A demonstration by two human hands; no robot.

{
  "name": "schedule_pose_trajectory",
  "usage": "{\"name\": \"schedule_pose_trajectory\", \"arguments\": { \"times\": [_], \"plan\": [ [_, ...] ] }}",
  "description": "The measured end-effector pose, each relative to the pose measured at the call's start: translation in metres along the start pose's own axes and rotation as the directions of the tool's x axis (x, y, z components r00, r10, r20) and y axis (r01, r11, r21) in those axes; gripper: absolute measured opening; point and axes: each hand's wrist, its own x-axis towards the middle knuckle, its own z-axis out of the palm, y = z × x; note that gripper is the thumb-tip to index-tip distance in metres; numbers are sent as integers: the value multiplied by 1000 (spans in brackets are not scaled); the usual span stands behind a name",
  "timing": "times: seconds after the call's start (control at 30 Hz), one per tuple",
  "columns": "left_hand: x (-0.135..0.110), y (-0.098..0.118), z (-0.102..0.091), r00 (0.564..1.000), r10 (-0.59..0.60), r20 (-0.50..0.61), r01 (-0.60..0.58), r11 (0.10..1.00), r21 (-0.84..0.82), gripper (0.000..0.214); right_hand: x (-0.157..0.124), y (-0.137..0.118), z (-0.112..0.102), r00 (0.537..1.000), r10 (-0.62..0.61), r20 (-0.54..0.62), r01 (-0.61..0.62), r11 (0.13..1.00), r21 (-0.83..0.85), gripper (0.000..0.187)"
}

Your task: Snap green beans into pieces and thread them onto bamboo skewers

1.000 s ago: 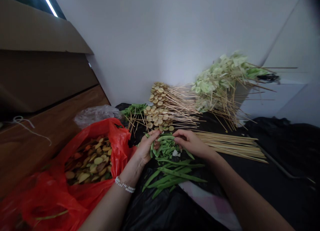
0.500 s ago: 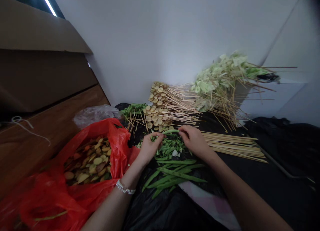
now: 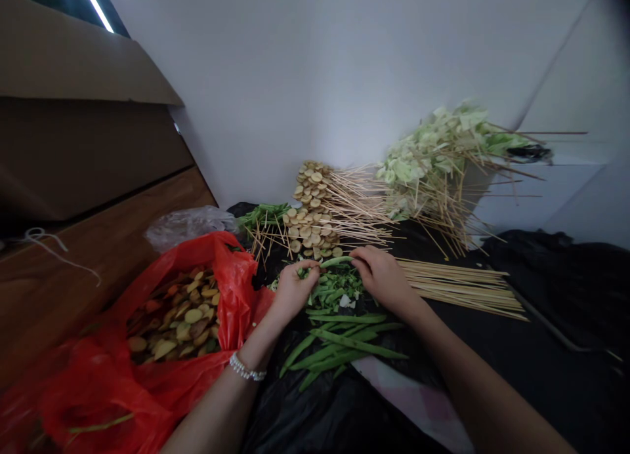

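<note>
A single green bean [image 3: 336, 261] stretches between my two hands, slightly bowed. My left hand [image 3: 295, 288] pinches its left end, and a bit of green shows at the fingertips. The other end sits in the closed fingers of my right hand [image 3: 384, 275]. Below the bean lies a heap of small green bean pieces [image 3: 337, 287] with a whitish scrap [image 3: 347, 302] on it. Closer to me, several whole green beans [image 3: 344, 342] lie crossed on black plastic [image 3: 295, 414].
On the left, a red plastic bag [image 3: 162, 375] holds sliced potatoes [image 3: 189, 316]. Behind my hands lie skewered potato slices [image 3: 312, 231], skewered green beans [image 3: 266, 214] and skewered cabbage [image 3: 423, 149]. Bare bamboo skewers [image 3: 462, 287] lie right. A cardboard box [image 3: 83, 152] stands far left.
The bean between my hands has turned a little and now shows more plainly. My left fingers have shifted slightly along its end; the right hand has hardly moved.
</note>
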Motion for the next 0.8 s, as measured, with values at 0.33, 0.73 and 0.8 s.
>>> {"name": "schedule_pose_trajectory", "arguments": {
  "times": [0.33,0.73,0.8],
  "plan": [
    [-7,21,2,953,-190,236,291,793,-536,15,-4,-8,22,993,35,112,-76,918,389,8],
    [1,2,0,969,-232,88,247,936,-252,22,8,-5,-3,897,441,-14,-173,380,909,30],
    [6,-1,-3,966,-259,8,249,921,-301,25,10,0,-3,868,489,-86,-120,375,919,31]
  ]
}}
